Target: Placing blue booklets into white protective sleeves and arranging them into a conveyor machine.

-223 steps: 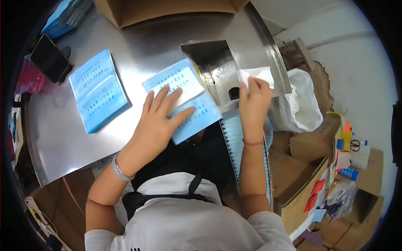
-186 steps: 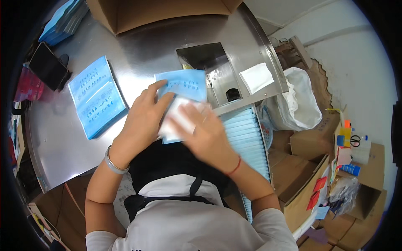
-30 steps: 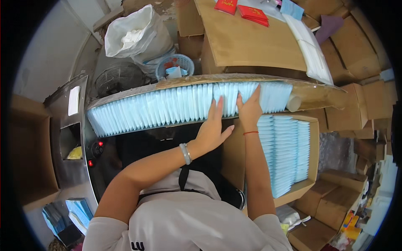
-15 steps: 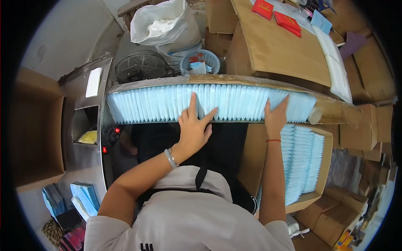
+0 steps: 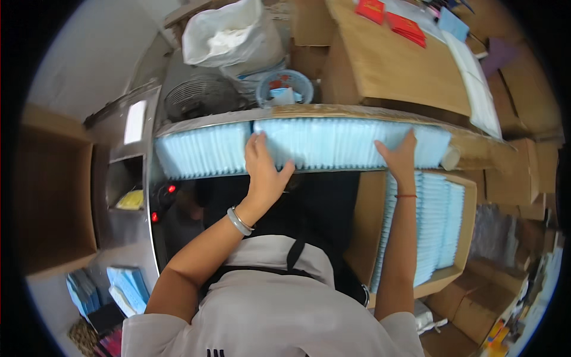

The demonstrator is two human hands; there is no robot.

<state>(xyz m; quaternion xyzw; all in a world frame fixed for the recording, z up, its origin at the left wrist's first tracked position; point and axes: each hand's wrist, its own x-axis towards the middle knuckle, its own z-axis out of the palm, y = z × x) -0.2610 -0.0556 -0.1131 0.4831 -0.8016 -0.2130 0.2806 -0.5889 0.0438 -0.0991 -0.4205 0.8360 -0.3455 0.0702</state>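
A long row of light-blue flat face masks (image 5: 333,143) stands packed on edge in a long cardboard tray (image 5: 309,110) across the middle of the view. My left hand (image 5: 263,169) presses into the row near its left third, where a narrow gap shows beside my fingers. My right hand (image 5: 399,156) lies flat against the row further right. Between the two hands sits a block of masks. Both hands have fingers spread on the masks. A silver bangle circles my left wrist and a red string circles my right.
A cardboard box (image 5: 443,229) with more blue masks stands lower right. A metal machine (image 5: 128,178) with red lights is at left, a wire fan (image 5: 199,95), a white bag (image 5: 229,35) and a small blue basket (image 5: 285,88) behind. Brown cartons (image 5: 392,65) fill the back.
My head turned from the metal table and mask packets to the long tray. In the last second my hands moved apart along the row, the left going left and the right going right.
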